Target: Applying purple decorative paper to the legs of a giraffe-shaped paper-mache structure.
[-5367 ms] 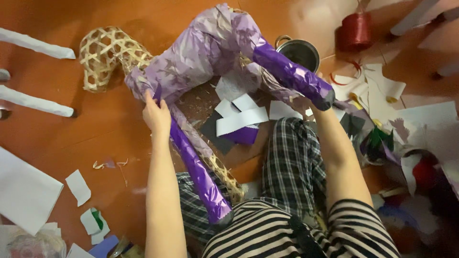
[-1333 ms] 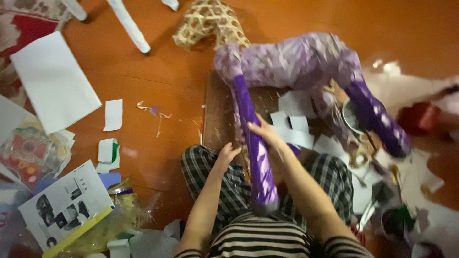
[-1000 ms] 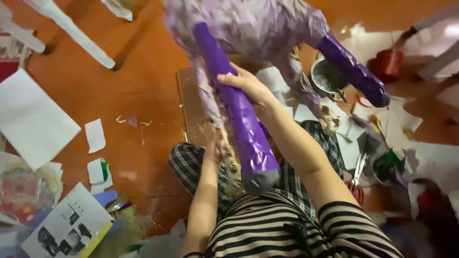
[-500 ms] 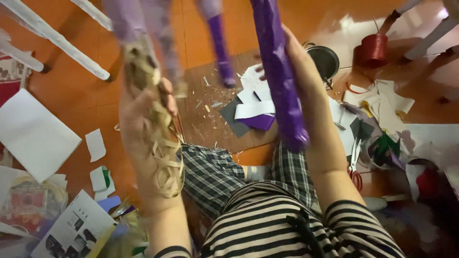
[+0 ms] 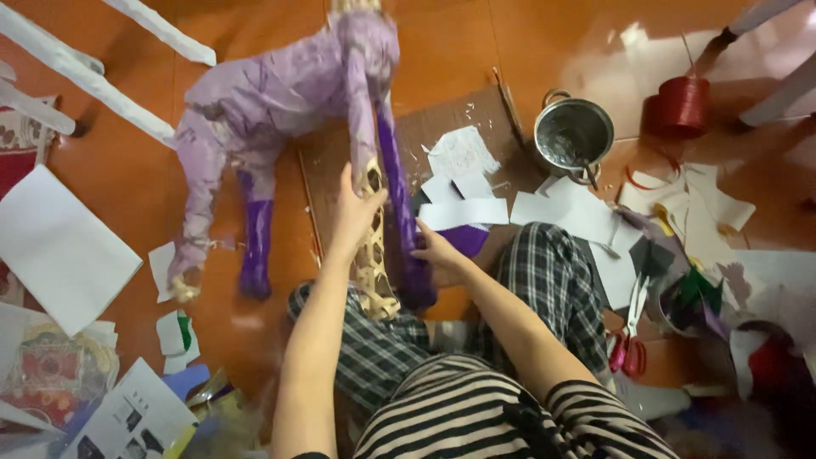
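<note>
A four-legged animal figure (image 5: 280, 89) of woven bamboo strips, mostly covered in purple paper, stands upright on the orange floor in front of my knees. My left hand (image 5: 355, 204) grips its bare woven front leg (image 5: 371, 255) near the top. My right hand (image 5: 438, 253) holds the purple-wrapped front leg (image 5: 399, 212) low down, close to its foot. The two rear legs (image 5: 255, 246) stand to the left, apart from my hands.
A brown cardboard sheet (image 5: 476, 119) with white and purple paper scraps (image 5: 463, 212) lies under the figure. A metal pot (image 5: 574, 136), a red spool (image 5: 680, 106), red-handled scissors (image 5: 629, 340), white sheets (image 5: 59, 246) and white bars (image 5: 76, 72) surround it.
The figure, held up and turned in the air before, now stands on its legs on the floor. My hands have moved down onto its two front legs.
</note>
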